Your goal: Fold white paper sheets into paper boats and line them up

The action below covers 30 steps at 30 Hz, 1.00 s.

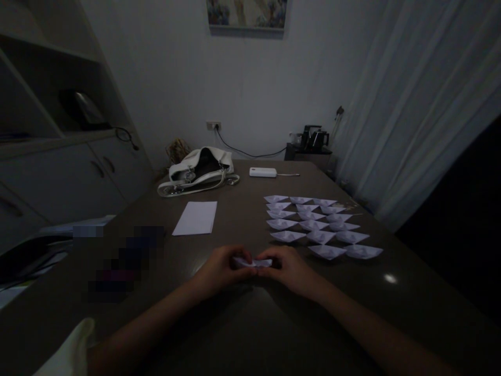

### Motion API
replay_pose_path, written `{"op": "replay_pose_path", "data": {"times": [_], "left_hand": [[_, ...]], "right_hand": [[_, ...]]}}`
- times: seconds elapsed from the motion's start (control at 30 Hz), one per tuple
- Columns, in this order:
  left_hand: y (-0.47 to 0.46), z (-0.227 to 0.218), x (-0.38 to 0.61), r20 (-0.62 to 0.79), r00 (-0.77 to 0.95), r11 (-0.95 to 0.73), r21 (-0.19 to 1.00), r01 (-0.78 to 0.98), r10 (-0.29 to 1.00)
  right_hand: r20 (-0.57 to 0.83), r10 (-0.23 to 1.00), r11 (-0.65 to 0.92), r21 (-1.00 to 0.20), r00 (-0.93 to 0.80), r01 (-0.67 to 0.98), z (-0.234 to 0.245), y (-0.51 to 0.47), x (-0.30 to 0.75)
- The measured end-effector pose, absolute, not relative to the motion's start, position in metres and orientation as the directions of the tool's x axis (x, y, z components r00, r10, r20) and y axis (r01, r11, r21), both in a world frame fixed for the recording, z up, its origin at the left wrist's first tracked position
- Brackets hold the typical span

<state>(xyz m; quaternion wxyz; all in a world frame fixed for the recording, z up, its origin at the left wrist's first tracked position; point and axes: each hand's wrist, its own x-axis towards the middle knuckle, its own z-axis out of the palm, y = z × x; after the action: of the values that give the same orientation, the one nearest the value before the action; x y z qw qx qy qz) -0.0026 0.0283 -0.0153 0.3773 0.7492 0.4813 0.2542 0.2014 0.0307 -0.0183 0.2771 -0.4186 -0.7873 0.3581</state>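
Between my two hands, low over the near middle of the table, is a small folded white paper boat [254, 262]. My left hand [225, 266] pinches its left end between thumb and fingers. On the other end, my right hand [286, 267] has its fingers closed, the fingertips of both hands nearly meeting. My fingers cover part of the boat's sides. Just beyond my right hand stand several finished-looking white paper boats [313, 225] in rows. A stack of white paper sheets [195, 218] lies flat beyond my left hand.
The dark table [242, 219] carries a white handbag [201, 169] at the far left and a white power bank [262, 172] with a short cable at the far middle. A blurred-out dark patch [125, 263] covers something on the left. A curtain [422, 99] hangs at right.
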Motion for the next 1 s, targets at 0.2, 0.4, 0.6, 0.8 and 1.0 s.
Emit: {"op": "replay_pose_path", "data": {"times": [0.2, 0.4, 0.6, 0.8, 1.0], "left_hand": [[0.028, -0.007, 0.001, -0.014, 0.356, -0.126, 0.922, 0.367, 0.934], [0.026, -0.005, 0.001, 0.073, 0.343, -0.199, 0.915, 0.35, 0.937], [0.024, -0.006, 0.005, 0.064, 0.261, -0.102, 0.985, 0.138, 0.963], [0.025, -0.007, 0.004, -0.09, 0.313, 0.078, 0.996, 0.052, 0.945], [0.031, -0.014, -0.001, -0.171, 0.438, 0.082, 0.973, 0.216, 0.882]], "right_hand": [[0.215, 0.881, 0.382, -0.85, -0.422, 0.364, -0.017, 0.032, 0.202], [0.141, 0.885, 0.263, -0.937, -0.443, 0.229, -0.024, 0.034, 0.2], [0.198, 0.93, 0.275, -0.933, -0.309, 0.232, -0.019, 0.028, 0.194], [0.255, 0.913, 0.357, -0.879, -0.318, 0.317, -0.013, 0.026, 0.199], [0.179, 0.928, 0.281, -0.912, -0.326, 0.299, -0.015, 0.034, 0.203]]}}
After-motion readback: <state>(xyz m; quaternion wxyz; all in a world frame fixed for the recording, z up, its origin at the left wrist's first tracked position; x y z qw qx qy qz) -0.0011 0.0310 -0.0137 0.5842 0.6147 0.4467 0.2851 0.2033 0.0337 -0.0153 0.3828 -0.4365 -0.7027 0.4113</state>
